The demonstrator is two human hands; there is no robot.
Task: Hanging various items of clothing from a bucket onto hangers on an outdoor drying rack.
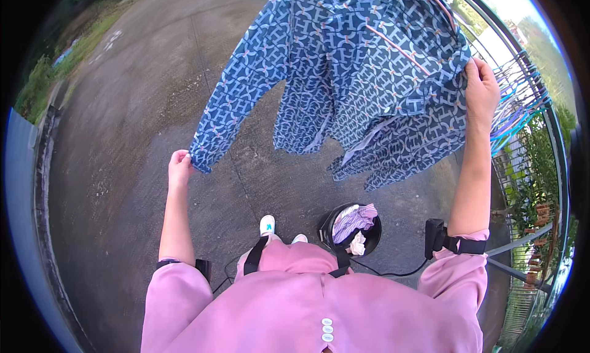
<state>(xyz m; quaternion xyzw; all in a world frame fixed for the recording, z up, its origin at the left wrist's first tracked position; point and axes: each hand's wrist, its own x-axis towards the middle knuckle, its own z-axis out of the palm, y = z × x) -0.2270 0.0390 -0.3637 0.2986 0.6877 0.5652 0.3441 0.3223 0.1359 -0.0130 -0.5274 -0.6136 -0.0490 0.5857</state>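
A blue patterned long-sleeved shirt (309, 72) hangs in front of me at the top of the view, its hem above the ground. My left hand (180, 168) pinches the cuff of one sleeve and draws that sleeve out down to the left. On the opposite side, my right hand (481, 90) grips the shirt's fabric near the shoulder or other sleeve; which of these I cannot tell. Part of a pink clothes hanger (442, 2) shows at the shirt's upper right. The shirt's collar is cut off by the top edge.
A black bucket (325, 228) holding a striped purple garment (355, 221) and a white cloth (357, 244) stands near my feet. At right, several coloured hangers (518, 106) hang from a dark metal rail (553, 136). A cable (392, 274) runs to my right armband. Concrete ground (124, 168) spreads around.
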